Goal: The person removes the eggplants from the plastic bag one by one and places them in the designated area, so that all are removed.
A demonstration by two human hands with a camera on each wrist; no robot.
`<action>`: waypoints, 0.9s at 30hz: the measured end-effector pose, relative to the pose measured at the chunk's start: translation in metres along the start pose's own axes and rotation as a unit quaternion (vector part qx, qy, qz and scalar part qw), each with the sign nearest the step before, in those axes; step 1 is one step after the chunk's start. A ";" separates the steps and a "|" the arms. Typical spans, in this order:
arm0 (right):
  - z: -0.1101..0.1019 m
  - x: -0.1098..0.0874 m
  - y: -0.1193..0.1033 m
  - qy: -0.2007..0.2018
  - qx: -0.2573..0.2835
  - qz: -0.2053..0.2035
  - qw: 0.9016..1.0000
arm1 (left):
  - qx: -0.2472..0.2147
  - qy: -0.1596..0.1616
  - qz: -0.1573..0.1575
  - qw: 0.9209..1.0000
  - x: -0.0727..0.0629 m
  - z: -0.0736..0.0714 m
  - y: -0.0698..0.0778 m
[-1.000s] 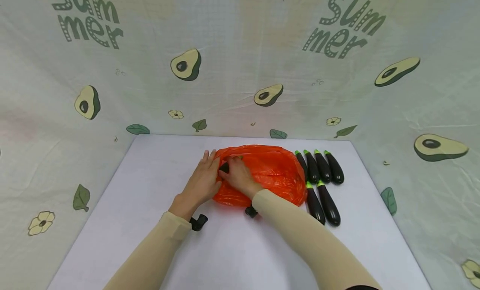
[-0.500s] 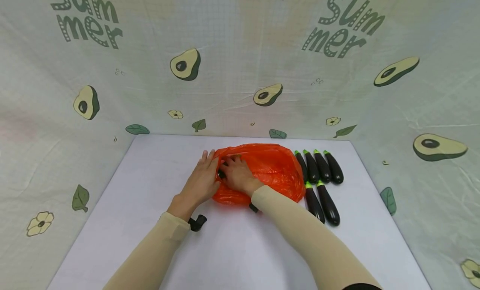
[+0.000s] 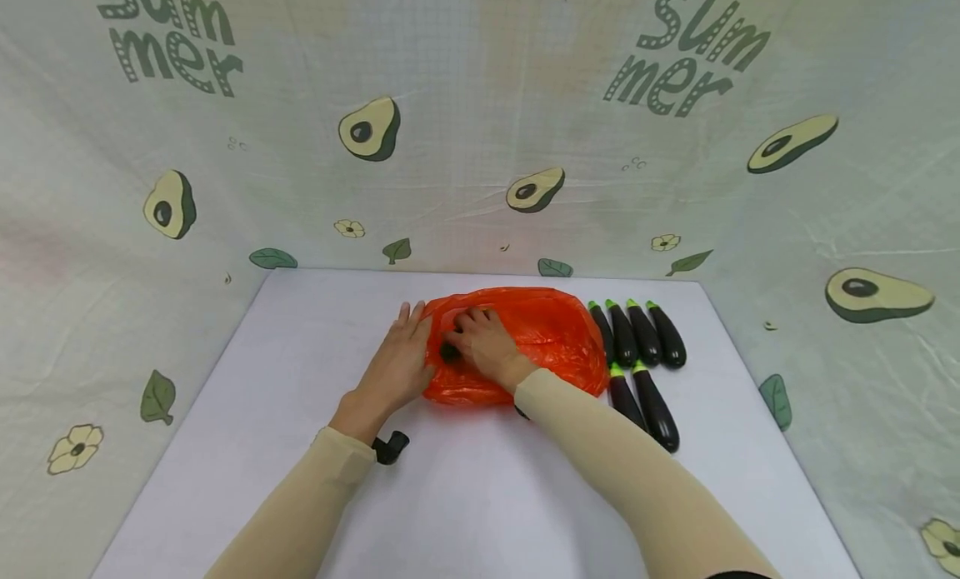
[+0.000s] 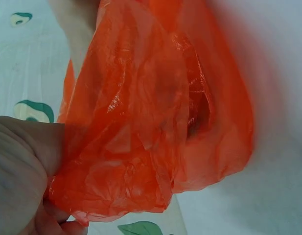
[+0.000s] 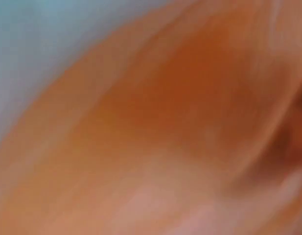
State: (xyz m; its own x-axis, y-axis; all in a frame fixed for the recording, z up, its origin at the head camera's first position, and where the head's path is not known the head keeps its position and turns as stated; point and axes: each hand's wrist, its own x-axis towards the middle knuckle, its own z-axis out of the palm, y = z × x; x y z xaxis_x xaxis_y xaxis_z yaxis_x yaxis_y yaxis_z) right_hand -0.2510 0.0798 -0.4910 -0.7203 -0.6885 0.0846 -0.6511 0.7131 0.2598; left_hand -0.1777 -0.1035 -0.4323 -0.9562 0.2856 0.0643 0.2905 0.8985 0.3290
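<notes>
A red plastic bag (image 3: 555, 337) lies on the white table with its mouth spread. My left hand (image 3: 393, 358) holds the bag's left edge; in the left wrist view the red film passes between the thumb and fingers (image 4: 58, 226). Inside the mouth, my right hand (image 3: 487, 346) reaches in from the right, with bent fingers over an eggplant. The eggplant's dark end (image 3: 451, 351) shows beside the fingers; most of it is hidden. Blurred orange and skin tones fill the right wrist view.
Several black eggplants (image 3: 658, 408) with green caps lie in two rows right of the bag, touching or near it. A cloth printed with avocados (image 3: 535, 189) and leaves hangs behind the white table (image 3: 315, 337). The right sleeve (image 3: 600, 446) crosses over the table's front.
My right hand has shifted slightly right within the bag, with the eggplant's dark end now lower beside the fingers. The left hand has moved a little left, staying at the bag's edge.
</notes>
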 end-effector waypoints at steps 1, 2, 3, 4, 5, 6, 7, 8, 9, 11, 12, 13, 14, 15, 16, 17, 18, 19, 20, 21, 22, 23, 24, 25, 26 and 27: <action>-0.001 -0.003 0.004 0.003 -0.001 -0.007 1.000 | 0.000 -0.001 -0.001 1.000 0.000 0.000 0.000; -0.003 -0.006 0.010 0.005 -0.001 -0.016 1.000 | -0.001 -0.003 -0.003 1.000 -0.001 0.000 -0.001; -0.004 -0.010 0.015 0.002 0.001 -0.024 1.000 | -0.001 -0.003 -0.003 1.000 -0.001 0.000 -0.001; -0.005 -0.015 0.021 0.001 0.003 -0.036 0.999 | -0.003 -0.004 -0.005 1.000 -0.001 0.000 -0.001; -0.006 -0.020 0.026 0.002 0.004 -0.048 0.999 | -0.003 -0.006 -0.006 1.000 -0.002 0.000 -0.001; -0.006 -0.025 0.031 0.002 0.004 -0.062 0.998 | -0.006 -0.006 -0.008 1.000 -0.002 0.000 -0.001; -0.005 -0.031 0.036 0.002 0.006 -0.075 0.997 | -0.008 -0.007 -0.009 1.000 -0.002 0.000 -0.001; -0.005 -0.036 0.041 0.002 0.004 -0.088 0.996 | -0.009 -0.006 -0.010 1.000 -0.002 0.001 -0.001; -0.004 -0.041 0.045 0.000 0.006 -0.099 0.995 | -0.011 -0.006 -0.009 1.000 -0.002 0.001 -0.001; -0.003 -0.050 0.052 0.000 0.012 -0.111 0.994 | -0.013 -0.008 -0.011 1.000 -0.002 0.002 0.000; -0.002 -0.053 0.055 0.001 0.020 -0.109 0.994 | -0.013 -0.006 -0.010 1.000 -0.002 0.002 0.000; -0.001 -0.056 0.056 0.003 0.032 -0.099 0.995 | -0.012 -0.006 -0.010 1.000 -0.002 0.003 0.000; -0.001 -0.057 0.057 0.006 0.047 -0.081 0.996 | -0.011 -0.004 -0.010 1.000 -0.002 0.003 0.001; 0.000 -0.058 0.058 0.011 0.062 -0.058 0.996 | -0.011 -0.003 -0.011 1.000 -0.002 0.002 0.001; 0.000 -0.058 0.058 0.020 0.077 -0.028 0.996 | -0.011 -0.002 -0.012 1.000 -0.002 0.002 0.002; 0.001 -0.057 0.058 0.031 0.094 0.007 0.995 | -0.012 0.000 -0.010 1.000 -0.002 0.002 0.002; 0.001 -0.055 0.057 0.042 0.108 0.043 0.992 | -0.013 0.002 -0.009 1.000 -0.001 0.002 0.003; 0.001 -0.053 0.055 0.052 0.124 0.080 0.988 | -0.015 0.002 -0.009 1.000 -0.001 0.002 0.003; 0.002 -0.050 0.054 0.060 0.140 0.115 0.982 | -0.017 0.003 -0.009 1.000 -0.001 0.003 0.004; 0.003 -0.048 0.052 0.065 0.153 0.144 0.976 | -0.019 0.002 -0.010 1.000 0.000 0.003 0.004; 0.005 -0.045 0.050 0.067 0.167 0.171 0.969 | -0.021 0.000 -0.010 1.000 0.000 0.004 0.005; 0.006 -0.043 0.049 0.065 0.179 0.194 0.962 | -0.022 -0.002 -0.011 1.000 0.000 0.004 0.005; 0.008 -0.041 0.047 0.059 0.190 0.213 0.957 | -0.022 -0.004 -0.013 1.000 0.001 0.005 0.005; 0.011 -0.040 0.046 0.053 0.202 0.229 0.951 | -0.022 -0.005 -0.013 1.000 0.001 0.006 0.005; 0.013 -0.038 0.045 0.046 0.212 0.242 0.946 | -0.022 -0.005 -0.014 1.000 0.001 0.006 0.005; 0.016 -0.037 0.044 0.037 0.220 0.253 0.941 | -0.022 -0.005 -0.014 1.000 0.002 0.007 0.005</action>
State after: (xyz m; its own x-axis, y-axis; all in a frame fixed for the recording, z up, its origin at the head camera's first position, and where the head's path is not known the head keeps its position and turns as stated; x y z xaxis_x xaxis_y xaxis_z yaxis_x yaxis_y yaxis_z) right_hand -0.2563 0.1387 -0.4980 -0.9570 -0.2408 0.1616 -0.2761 0.9268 -0.2546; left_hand -0.1775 -0.0964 -0.4370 -0.9636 0.2637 0.0441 0.2608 0.8908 0.3720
